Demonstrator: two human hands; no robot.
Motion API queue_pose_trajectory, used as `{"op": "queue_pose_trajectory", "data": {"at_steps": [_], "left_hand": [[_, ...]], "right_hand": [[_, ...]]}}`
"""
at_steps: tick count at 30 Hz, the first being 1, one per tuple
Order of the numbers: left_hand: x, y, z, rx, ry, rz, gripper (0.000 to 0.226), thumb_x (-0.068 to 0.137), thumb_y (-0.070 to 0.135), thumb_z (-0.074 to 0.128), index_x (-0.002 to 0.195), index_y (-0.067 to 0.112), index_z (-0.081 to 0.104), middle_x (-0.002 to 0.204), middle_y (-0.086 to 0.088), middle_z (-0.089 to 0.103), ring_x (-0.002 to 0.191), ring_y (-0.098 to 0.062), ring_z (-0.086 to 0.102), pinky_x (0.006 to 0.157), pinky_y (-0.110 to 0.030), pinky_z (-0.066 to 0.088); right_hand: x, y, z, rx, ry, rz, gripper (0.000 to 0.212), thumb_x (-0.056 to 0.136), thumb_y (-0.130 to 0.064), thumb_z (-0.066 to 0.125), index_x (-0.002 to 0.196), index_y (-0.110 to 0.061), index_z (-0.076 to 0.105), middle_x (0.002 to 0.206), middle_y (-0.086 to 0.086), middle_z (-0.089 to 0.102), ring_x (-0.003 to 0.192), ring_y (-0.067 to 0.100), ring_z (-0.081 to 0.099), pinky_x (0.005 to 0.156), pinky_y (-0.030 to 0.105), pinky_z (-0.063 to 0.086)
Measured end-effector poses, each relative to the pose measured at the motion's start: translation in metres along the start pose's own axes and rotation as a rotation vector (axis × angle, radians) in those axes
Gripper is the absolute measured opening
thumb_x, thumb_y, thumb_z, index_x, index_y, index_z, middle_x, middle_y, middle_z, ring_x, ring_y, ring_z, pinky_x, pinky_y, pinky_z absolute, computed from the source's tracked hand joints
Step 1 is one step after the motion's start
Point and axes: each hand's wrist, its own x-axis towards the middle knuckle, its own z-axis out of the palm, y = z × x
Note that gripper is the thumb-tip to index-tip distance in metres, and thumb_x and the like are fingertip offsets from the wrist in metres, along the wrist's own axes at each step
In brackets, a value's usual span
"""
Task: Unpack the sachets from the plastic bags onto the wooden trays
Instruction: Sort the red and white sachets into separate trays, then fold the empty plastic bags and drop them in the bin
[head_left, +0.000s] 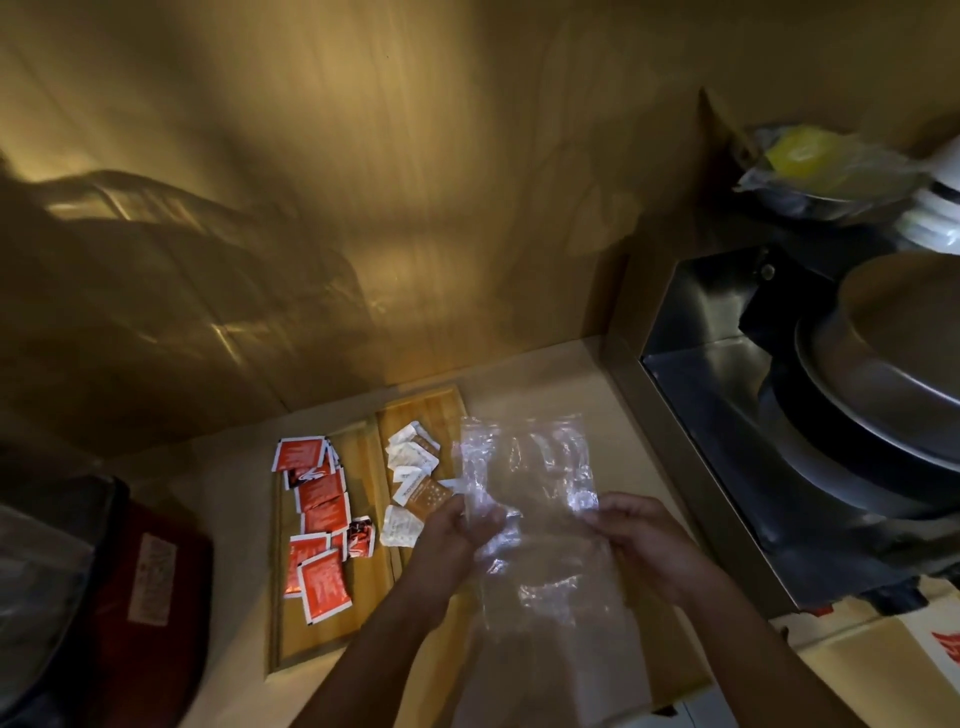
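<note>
A clear plastic bag (535, 478) is stretched between both hands above the counter. My left hand (452, 530) grips its left edge and my right hand (639, 535) grips its right edge. No sachet shows inside it. Two wooden trays lie side by side to the left. The left tray (363, 457) holds several red sachets (319, 519). The right tray (431, 410) holds several white and brown sachets (415, 483), and my left hand covers part of it.
A dark red bag (140, 582) sits at the lower left. A steel sink (727, 384) with stacked metal pans (883, 364) is at the right. A yellow item in plastic (810, 156) rests on a shelf behind. A wooden wall rises behind the counter.
</note>
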Motion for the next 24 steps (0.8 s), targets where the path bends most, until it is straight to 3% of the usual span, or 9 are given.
{"op": "queue_pose_trajectory", "data": {"at_steps": [1,4,6,10,12,15,17,21,24], "left_hand": [[-0.001,0.000,-0.001,-0.001,0.016,-0.017,0.023,0.086,0.018,0.064,0.100,0.000,0.062,0.097,-0.015,0.071,0.088,-0.022,0.070,0.073,-0.041,0.058],[-0.003,-0.003,-0.001,0.003,0.108,-0.024,0.008,0.086,0.010,0.064,0.080,0.004,0.062,0.077,-0.007,0.068,0.066,-0.014,0.064,0.054,-0.028,0.052],[-0.005,-0.002,-0.002,0.003,0.149,-0.002,0.010,0.086,0.005,0.062,0.076,0.008,0.063,0.073,-0.009,0.064,0.065,-0.017,0.059,0.054,-0.026,0.048],[-0.014,0.004,-0.003,0.048,0.142,0.069,0.009,0.092,0.015,0.056,0.096,0.020,0.061,0.082,0.000,0.065,0.072,-0.013,0.062,0.059,-0.031,0.050],[-0.019,0.007,-0.005,0.065,0.117,0.075,0.016,0.091,0.021,0.057,0.101,0.034,0.057,0.078,0.011,0.067,0.067,-0.004,0.067,0.051,-0.026,0.055],[-0.027,0.011,-0.010,0.065,0.109,0.077,0.007,0.092,0.014,0.055,0.094,0.017,0.061,0.063,0.002,0.066,0.048,-0.004,0.062,0.043,-0.022,0.048],[-0.032,0.012,-0.015,0.025,0.150,0.107,0.014,0.093,0.009,0.052,0.081,0.009,0.059,0.061,-0.004,0.060,0.045,-0.004,0.058,0.041,-0.017,0.045],[-0.037,0.012,-0.022,0.035,0.248,0.214,0.014,0.095,0.009,0.048,0.091,0.005,0.061,0.060,-0.001,0.061,0.053,-0.009,0.059,0.044,-0.018,0.045],[-0.040,0.012,-0.026,0.029,0.287,0.266,0.021,0.096,0.007,0.045,0.092,0.015,0.064,0.061,0.001,0.060,0.052,-0.007,0.059,0.046,-0.021,0.048]], "right_hand": [[0.004,-0.002,0.000,0.005,0.009,-0.024,0.013,0.074,-0.005,0.069,0.062,-0.009,0.066,0.055,0.007,0.062,0.046,0.015,0.055,0.050,0.022,0.044],[0.008,-0.010,0.006,-0.001,-0.003,-0.057,0.021,0.079,-0.005,0.065,0.058,-0.009,0.065,0.046,0.004,0.057,0.038,0.012,0.052,0.053,0.026,0.045],[0.008,-0.013,0.008,-0.016,-0.027,-0.064,0.020,0.081,-0.003,0.063,0.061,-0.005,0.063,0.044,0.002,0.056,0.033,0.007,0.049,0.043,0.019,0.045],[0.008,-0.017,0.012,-0.067,-0.127,-0.060,0.010,0.080,0.001,0.062,0.071,0.000,0.060,0.045,0.000,0.062,0.037,0.007,0.053,0.039,0.017,0.042],[0.011,-0.019,0.015,-0.067,-0.161,-0.052,0.007,0.078,0.003,0.062,0.074,0.001,0.057,0.048,0.004,0.065,0.035,0.010,0.052,0.039,0.019,0.040],[0.016,-0.021,0.021,-0.090,-0.193,-0.032,0.014,0.074,-0.004,0.067,0.070,-0.003,0.053,0.045,0.002,0.062,0.034,0.010,0.045,0.041,0.021,0.032],[0.018,-0.021,0.024,-0.109,-0.215,-0.036,0.018,0.068,-0.011,0.070,0.068,-0.006,0.053,0.045,0.000,0.059,0.036,0.009,0.042,0.042,0.022,0.027],[0.021,-0.023,0.030,-0.028,-0.286,-0.061,0.007,0.073,-0.001,0.065,0.078,-0.002,0.062,0.051,0.003,0.057,0.034,0.007,0.044,0.034,0.016,0.033],[0.023,-0.024,0.036,0.053,-0.379,-0.062,0.021,0.071,0.001,0.062,0.091,0.000,0.069,0.075,0.011,0.073,0.060,0.016,0.068,0.052,0.019,0.053]]}}
